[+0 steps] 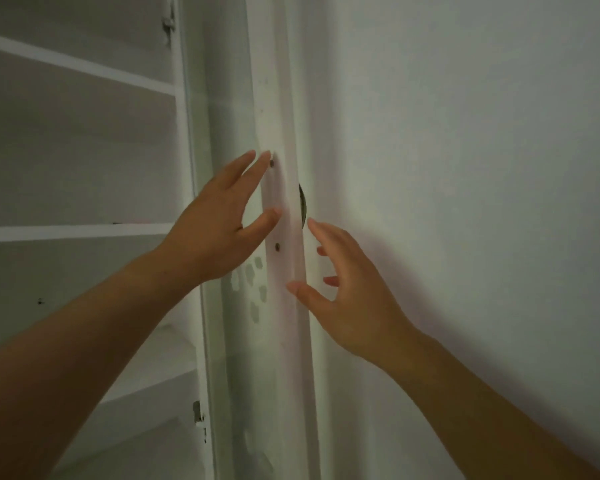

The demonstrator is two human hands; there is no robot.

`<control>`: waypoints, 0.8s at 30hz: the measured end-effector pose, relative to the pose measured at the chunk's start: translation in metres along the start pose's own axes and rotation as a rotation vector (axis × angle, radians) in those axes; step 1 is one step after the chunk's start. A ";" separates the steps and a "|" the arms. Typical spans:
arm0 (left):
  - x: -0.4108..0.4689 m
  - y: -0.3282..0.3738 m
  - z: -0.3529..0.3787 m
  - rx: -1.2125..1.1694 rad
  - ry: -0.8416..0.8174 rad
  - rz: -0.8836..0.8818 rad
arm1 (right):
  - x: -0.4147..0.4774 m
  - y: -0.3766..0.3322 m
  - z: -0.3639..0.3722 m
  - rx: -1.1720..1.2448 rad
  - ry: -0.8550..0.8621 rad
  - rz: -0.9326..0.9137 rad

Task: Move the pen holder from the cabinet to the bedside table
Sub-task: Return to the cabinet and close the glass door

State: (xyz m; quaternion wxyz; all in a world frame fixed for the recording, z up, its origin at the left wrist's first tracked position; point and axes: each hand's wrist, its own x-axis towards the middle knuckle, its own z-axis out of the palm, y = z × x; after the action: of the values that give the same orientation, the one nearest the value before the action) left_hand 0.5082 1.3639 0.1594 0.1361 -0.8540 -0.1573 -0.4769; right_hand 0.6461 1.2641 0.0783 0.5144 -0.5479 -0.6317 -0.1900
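Observation:
A white cabinet (84,230) fills the left of the view, its shelves bare where I can see them. Its door (278,116) stands edge-on in the middle, with a glass pane and a round dark handle (302,206) on its far side. My left hand (219,220) is open, fingers spread, fingertips touching the inner face of the door's frame. My right hand (347,299) is open on the other side of the door edge, fingers curled just below the handle, holding nothing. No pen holder is in view.
A plain white wall (465,168) takes up the right half, close behind the door. Two hinges (199,415) sit on the cabinet's side post, one high and one low. Small pale stickers (250,282) mark the glass pane.

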 end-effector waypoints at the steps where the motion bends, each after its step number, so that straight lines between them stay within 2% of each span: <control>1: 0.005 0.001 0.001 -0.006 0.016 0.010 | 0.002 0.001 0.001 0.013 0.002 -0.010; 11: 0.031 0.013 0.019 -0.088 0.159 -0.013 | -0.002 0.011 0.022 0.195 -0.017 -0.060; 16: 0.030 0.010 0.022 -0.208 0.141 -0.048 | -0.010 0.014 0.030 0.194 -0.003 -0.093; 24: 0.028 0.007 0.017 -0.270 0.087 -0.062 | -0.007 0.025 0.040 0.241 0.044 -0.083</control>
State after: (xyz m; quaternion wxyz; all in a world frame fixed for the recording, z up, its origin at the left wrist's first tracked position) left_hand 0.5376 1.3682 0.1740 0.0119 -0.8379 -0.1119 -0.5342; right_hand 0.6496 1.3008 0.0482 0.5817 -0.4511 -0.6609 -0.1458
